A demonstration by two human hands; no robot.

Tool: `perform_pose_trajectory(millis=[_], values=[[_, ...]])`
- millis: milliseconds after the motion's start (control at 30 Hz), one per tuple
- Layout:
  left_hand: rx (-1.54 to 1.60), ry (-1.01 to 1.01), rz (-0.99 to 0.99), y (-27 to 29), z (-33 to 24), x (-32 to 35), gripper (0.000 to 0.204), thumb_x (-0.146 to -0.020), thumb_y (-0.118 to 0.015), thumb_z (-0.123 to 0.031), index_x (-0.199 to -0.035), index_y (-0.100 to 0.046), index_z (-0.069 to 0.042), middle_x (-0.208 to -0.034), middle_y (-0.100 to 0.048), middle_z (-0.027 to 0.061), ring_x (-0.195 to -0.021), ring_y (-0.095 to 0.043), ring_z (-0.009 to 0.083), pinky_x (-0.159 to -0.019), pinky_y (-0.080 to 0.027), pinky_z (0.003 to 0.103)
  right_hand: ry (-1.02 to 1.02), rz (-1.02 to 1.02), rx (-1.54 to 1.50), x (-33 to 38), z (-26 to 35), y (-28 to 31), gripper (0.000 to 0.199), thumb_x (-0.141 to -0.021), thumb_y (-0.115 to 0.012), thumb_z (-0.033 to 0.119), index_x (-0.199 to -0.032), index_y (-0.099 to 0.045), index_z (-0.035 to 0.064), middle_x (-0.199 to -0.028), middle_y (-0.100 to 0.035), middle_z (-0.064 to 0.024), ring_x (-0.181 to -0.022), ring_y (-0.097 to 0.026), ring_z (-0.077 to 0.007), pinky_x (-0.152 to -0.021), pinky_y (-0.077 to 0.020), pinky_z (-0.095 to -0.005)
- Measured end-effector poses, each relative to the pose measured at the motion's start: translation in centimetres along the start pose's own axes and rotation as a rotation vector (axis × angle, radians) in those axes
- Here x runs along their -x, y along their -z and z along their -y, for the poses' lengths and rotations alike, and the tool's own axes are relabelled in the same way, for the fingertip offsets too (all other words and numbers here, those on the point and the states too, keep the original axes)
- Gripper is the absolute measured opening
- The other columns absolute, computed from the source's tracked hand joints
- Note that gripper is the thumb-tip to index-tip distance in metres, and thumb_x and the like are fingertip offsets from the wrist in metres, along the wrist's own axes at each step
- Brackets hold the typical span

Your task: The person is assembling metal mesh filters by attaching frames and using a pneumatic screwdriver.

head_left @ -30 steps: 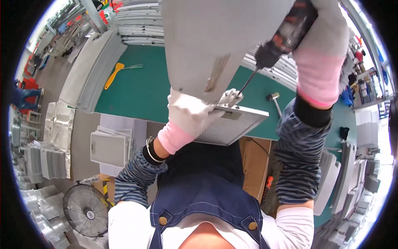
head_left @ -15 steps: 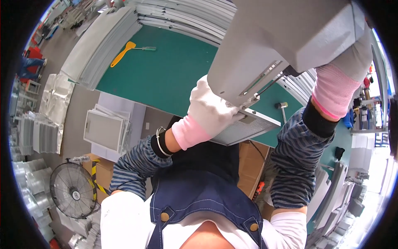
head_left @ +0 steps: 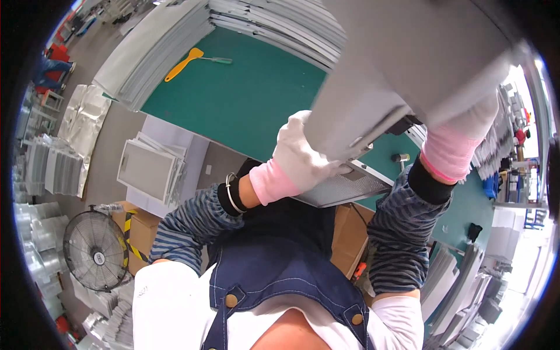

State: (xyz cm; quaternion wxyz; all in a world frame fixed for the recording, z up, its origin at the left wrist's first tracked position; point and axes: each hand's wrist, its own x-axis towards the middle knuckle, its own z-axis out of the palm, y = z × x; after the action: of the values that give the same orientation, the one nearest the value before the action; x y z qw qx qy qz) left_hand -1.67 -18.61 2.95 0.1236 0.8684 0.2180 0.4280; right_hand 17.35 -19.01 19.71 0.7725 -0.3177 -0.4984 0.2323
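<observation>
Both knit-gloved hands, left hand [head_left: 303, 157] and right hand [head_left: 475, 125], clamp the smooth grey sheet-metal housing [head_left: 408, 64].

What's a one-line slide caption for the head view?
Gloved left hand and right hand lift a grey metal panel over a green workbench.

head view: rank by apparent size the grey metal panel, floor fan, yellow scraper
1. grey metal panel, largest by far, though it is held close to the camera, which inflates it.
2. floor fan.
3. yellow scraper, smallest; it lies farthest off on the green table.
</observation>
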Motion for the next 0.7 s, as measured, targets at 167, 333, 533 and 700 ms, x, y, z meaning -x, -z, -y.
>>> perform_pose_trajectory(millis=[167,333,533,700], values=[[0.045,-0.135,-0.035,0.9,-0.4,-1.4,0.034,-0.061,-0.078,-0.025,-0.090,-0.067,-0.013,-0.074,-0.056,0.0047,-0.073,-0.057,0.0235,-0.070,-0.047,0.038,0.045,0.156,0.699,0.5,1.0,-1.2,0.020,-0.098,-0.051,0.011,-0.112,-0.060,0.0006,-0.100,-0.067,-0.0088,-0.082,-0.064,-0.0158,-0.071,-0.0544,-0.0271],[-0.186,-0.285,0.006,3.9,-0.9,-2.9,0.010,-0.071,-0.068,-0.018,-0.078,-0.062,-0.015,-0.060,-0.046,-0.0013,-0.057,-0.052,0.0166,-0.063,-0.042,0.033,-0.189,0.155,0.514,1.7,1.9,-4.8,0.031,-0.096,-0.053,0.015,-0.125,-0.054,0.0026,-0.110,-0.064,-0.0104,-0.095,-0.063,-0.0185,-0.076,-0.0533,-0.0266],[-0.182,-0.274,-0.047,3.4,-0.6,-1.9,0.022,-0.069,-0.072,-0.034,-0.083,-0.064,-0.019,-0.062,-0.049,-0.0022,-0.061,-0.055,0.0167,-0.070,-0.046,0.035,0.400,0.340,0.801,0.9,1.2,-4.3,0.041,-0.090,-0.058,0.012,-0.129,-0.051,0.0026,-0.113,-0.062,-0.0107,-0.101,-0.061,-0.0208,-0.083,-0.0512,-0.0301],[-0.170,-0.149,0.105,5.2,1.5,-2.2,0.044,-0.071,-0.072,-0.023,-0.111,-0.062,-0.008,-0.088,-0.063,0.0049,-0.088,-0.060,0.0254,-0.093,-0.045,0.048,0.797,0.326,1.098,-1.9,0.2,-2.6,0.050,-0.085,-0.063,0.009,-0.133,-0.048,0.0027,-0.115,-0.061,-0.0110,-0.105,-0.060,-0.0227,-0.089,-0.0495,-0.0329]])
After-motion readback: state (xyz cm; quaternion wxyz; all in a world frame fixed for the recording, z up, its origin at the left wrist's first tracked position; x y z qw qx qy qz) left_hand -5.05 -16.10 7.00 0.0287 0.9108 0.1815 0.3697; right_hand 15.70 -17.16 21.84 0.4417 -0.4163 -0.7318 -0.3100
